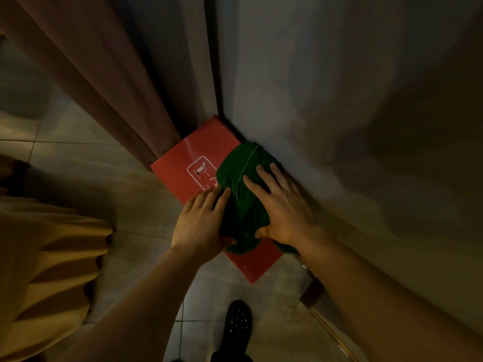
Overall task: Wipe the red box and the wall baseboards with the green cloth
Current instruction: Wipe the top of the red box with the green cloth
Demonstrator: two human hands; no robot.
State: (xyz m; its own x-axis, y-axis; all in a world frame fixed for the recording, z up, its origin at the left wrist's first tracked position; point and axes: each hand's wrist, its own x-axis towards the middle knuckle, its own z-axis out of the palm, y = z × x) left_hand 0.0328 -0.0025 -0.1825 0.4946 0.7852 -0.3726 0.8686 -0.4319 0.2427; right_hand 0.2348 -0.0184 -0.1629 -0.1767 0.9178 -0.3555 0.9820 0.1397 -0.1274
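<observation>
**Cloth spread on the box lid**

Dim tiled floor (78, 158) meets a pale wall (313, 87), and the red box (198, 152) lies flat in the corner, its long side running along the wall. On its lid sits the green cloth (240, 189), soft and bunched. Right hand (282, 207) presses flat on it, fingers spread; left hand (201, 220) lies open at the cloth's left edge. Smooth bare cardboard lies ahead, toward the curtain (99, 74). The baseboard (311, 288) shows near the right forearm.
</observation>
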